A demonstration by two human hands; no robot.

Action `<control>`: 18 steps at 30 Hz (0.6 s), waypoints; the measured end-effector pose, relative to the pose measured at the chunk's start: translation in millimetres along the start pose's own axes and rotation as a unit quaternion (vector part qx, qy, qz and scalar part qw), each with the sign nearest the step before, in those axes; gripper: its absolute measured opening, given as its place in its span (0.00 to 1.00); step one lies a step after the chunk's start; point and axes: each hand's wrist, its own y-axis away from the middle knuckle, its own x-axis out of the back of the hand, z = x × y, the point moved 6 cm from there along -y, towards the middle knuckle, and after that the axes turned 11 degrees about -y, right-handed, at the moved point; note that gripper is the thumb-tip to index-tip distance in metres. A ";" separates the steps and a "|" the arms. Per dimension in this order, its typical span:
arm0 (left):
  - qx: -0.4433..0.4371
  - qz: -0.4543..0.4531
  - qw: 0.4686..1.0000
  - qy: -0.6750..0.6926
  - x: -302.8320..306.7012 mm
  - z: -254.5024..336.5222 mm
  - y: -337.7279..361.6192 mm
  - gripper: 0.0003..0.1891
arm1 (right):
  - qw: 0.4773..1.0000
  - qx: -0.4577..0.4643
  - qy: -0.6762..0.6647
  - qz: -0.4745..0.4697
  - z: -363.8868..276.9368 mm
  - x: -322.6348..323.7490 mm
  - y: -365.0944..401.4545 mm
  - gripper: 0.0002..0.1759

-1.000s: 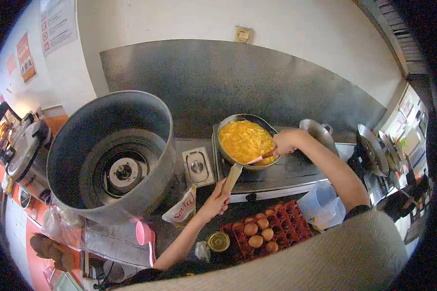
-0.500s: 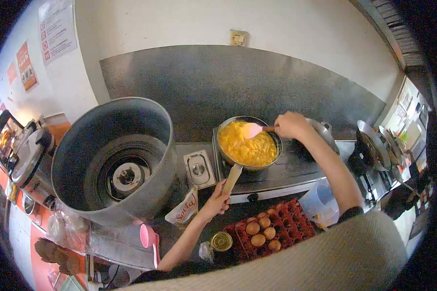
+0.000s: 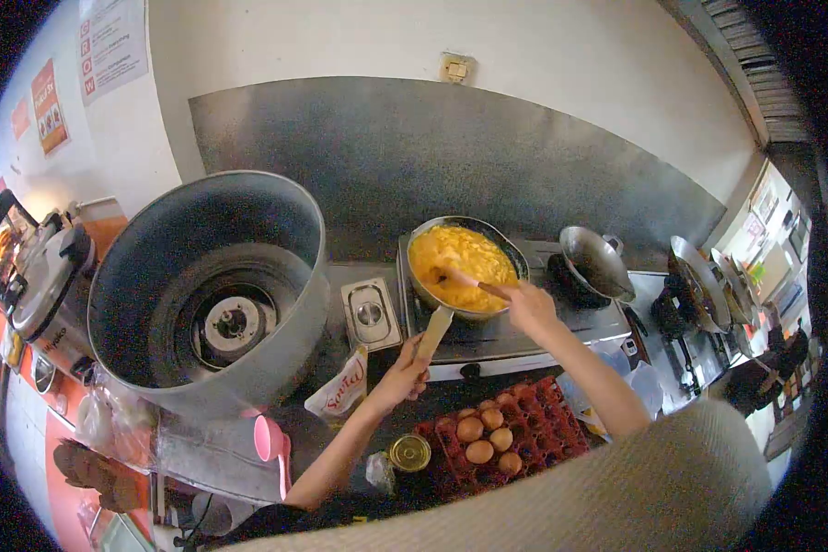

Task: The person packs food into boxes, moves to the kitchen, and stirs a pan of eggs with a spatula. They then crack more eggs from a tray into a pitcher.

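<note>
A frying pan (image 3: 522, 267) full of yellow scrambled egg (image 3: 469, 253) rests on the stove. My left hand (image 3: 405, 373) is wrapped round the pan's pale handle (image 3: 435, 333). With my right hand (image 3: 529, 308) I grip the brown handle of a spatula (image 3: 474, 281) at the pan's lower right edge. The spatula's head is down in the egg, partly hidden. Below the pan, several brown eggs (image 3: 470, 430) sit in a red egg tray (image 3: 552, 423), close to my right forearm.
A large grey metal drum (image 3: 207, 285) stands at the left. Near my left arm are a metal lidded container (image 3: 370, 314), a white packet (image 3: 340, 391), a pink scoop (image 3: 269, 439) and a round tin (image 3: 409, 453). A dark wok (image 3: 598, 262) and more pans (image 3: 702, 281) stand right.
My right hand has moved down and toward me with the spatula, whose head has sunk into the egg. My left hand still holds the pan handle. The view has shifted slightly.
</note>
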 end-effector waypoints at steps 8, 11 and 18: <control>-0.014 -0.020 0.999 0.023 -0.8 2.4 -0.3 0.25 | 0.992 -0.065 0.084 0.062 50.0 49.0 -1.3 0.15; -0.005 -0.026 0.999 0.030 -1.1 2.2 0.5 0.24 | 0.990 -0.099 0.088 0.042 84.8 37.0 5.5 0.13; -0.030 -0.037 0.999 0.019 -2.0 2.6 0.6 0.26 | 0.996 -0.062 -0.061 -0.031 80.8 -13.5 -1.5 0.13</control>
